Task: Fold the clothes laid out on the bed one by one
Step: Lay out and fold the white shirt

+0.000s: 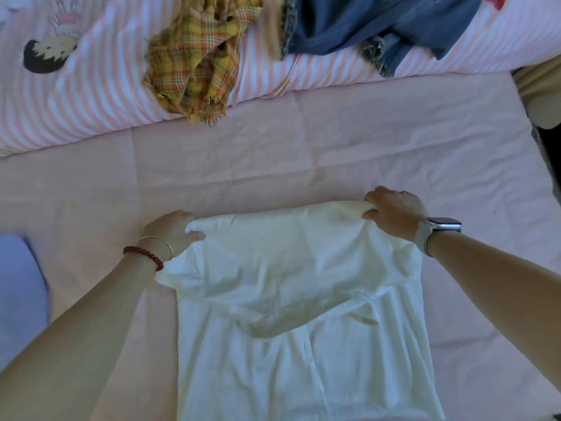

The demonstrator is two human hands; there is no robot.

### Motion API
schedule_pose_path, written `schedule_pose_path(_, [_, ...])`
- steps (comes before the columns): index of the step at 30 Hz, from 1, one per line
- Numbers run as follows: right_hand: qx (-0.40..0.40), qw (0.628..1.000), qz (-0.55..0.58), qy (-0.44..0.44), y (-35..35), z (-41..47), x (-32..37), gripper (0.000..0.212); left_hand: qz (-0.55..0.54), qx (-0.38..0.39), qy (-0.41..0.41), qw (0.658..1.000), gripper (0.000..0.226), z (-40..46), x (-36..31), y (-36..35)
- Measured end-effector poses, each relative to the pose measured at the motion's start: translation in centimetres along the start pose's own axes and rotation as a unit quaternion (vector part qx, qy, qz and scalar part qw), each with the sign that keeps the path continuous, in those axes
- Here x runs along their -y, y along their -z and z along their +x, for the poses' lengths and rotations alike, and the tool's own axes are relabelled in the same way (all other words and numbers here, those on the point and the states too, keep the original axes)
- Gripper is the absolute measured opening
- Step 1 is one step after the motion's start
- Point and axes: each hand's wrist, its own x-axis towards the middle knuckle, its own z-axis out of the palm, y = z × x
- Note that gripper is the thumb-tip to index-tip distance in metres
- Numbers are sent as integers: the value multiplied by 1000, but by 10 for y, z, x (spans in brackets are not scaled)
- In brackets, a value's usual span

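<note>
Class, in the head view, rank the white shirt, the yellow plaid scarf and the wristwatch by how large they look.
1. White shirt, though it lies nearest the camera.
2. Yellow plaid scarf, farther off, partly cropped.
3. Wristwatch.

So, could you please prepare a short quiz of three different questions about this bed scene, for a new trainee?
1. True or false: both hands hold the white shirt at its far edge.
2. Multiple choice: what lies on the striped quilt beside the yellow plaid cloth? A) blue denim garment B) a red towel C) a black shoe
3. Fill in: the smartwatch is on the ____ wrist.

Key
1. True: the left hand and the right hand each pinch a far corner.
2. A: the blue denim garment.
3. Right; the left wrist wears a red bead bracelet.
</note>
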Motion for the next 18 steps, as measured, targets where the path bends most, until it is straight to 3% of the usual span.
schedule_pose_path(4, [-151, 988, 4, -27, 30, 5, -1, 25, -6, -180, 12, 983, 38, 3, -17, 40])
schedule_pose_path(8, [-279, 959, 36, -23, 49, -7, 1, 17, -5, -348, -68, 935, 27, -13, -31, 61])
schedule_pose_path(11, [-309, 948, 45, 69, 41, -36, -3, 15, -4, -359, -131, 924, 23, -42, -28, 50])
schedule_pose_path(15, [-290, 938, 9, 191, 2, -93, -9, 5, 44, -305, -194, 931, 36, -91, -7, 10])
schedule_pose_path(18, [-271, 935, -2, 230, -32, -131, -8, 17, 69, -273, -211, 936, 46, -123, 5, -24])
